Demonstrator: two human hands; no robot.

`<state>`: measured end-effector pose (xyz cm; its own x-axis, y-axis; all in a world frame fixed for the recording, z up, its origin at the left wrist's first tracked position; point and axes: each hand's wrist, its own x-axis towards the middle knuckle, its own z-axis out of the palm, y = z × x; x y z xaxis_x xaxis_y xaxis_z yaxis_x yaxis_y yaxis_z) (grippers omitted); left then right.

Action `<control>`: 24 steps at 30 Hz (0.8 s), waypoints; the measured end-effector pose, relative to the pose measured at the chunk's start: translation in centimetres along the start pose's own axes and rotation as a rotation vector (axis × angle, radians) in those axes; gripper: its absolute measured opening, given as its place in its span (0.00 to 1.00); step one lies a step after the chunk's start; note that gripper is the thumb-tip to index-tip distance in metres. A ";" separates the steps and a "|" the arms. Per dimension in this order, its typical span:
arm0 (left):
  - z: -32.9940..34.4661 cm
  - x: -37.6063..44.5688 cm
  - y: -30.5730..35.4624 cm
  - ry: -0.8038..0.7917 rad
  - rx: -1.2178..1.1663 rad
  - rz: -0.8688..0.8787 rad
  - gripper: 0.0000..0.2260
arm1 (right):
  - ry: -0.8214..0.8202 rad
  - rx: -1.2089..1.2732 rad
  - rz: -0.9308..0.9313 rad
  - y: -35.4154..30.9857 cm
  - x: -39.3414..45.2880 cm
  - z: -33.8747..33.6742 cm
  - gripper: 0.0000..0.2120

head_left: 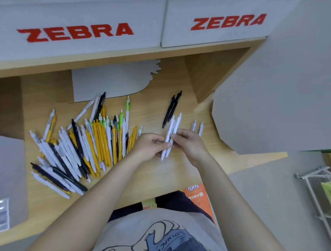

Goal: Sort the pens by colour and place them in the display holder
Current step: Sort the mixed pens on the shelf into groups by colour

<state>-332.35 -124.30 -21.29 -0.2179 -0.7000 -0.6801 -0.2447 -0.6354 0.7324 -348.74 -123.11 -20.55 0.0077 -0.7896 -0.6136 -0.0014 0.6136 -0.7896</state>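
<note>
White pens [170, 137], two of them side by side, are held between both hands over the middle of the wooden desk [162, 174]. The left hand [149, 145] has its fingers and thumb curled round their lower halves; the right hand [187, 143] pinches them near the middle with its fingertips. The pens tilt with their clicker ends toward one o'clock.

At nine o'clock from the hands lies a big loose pile of pens [83, 147], white, yellow, black and a few with green tops, overlapping one another on the desk. At twelve o'clock, just beyond the held pair, two black pens [172, 108] lie together, apart from the pile. At two o'clock, close to the right hand, two more white pens [197, 127] lie side by side.

A grey card [110, 80] lies on the desk at eleven o'clock, behind the pile. Above it stand two white boxes [213, 7] printed with "ZEBRA" in red. An orange packet [197, 197] shows below the desk edge at five o'clock.
</note>
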 end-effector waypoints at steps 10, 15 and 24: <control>8.3 5.5 -1.1 0.208 0.325 0.075 0.13 | 0.488 -0.272 0.010 5.7 0.9 -7.9 0.11; 9.8 6.2 -1.6 0.245 0.409 0.116 0.17 | 0.439 -0.302 0.001 6.0 2.0 -8.2 0.13; 9.9 5.5 -1.4 0.143 0.460 0.114 0.15 | 0.354 -0.327 0.003 7.0 1.5 -8.4 0.13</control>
<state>-342.55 -124.05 -26.39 -0.1436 -0.8149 -0.5615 -0.6253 -0.3651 0.6897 -357.16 -120.07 -27.08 -0.3339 -0.7765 -0.5344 -0.3160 0.6264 -0.7126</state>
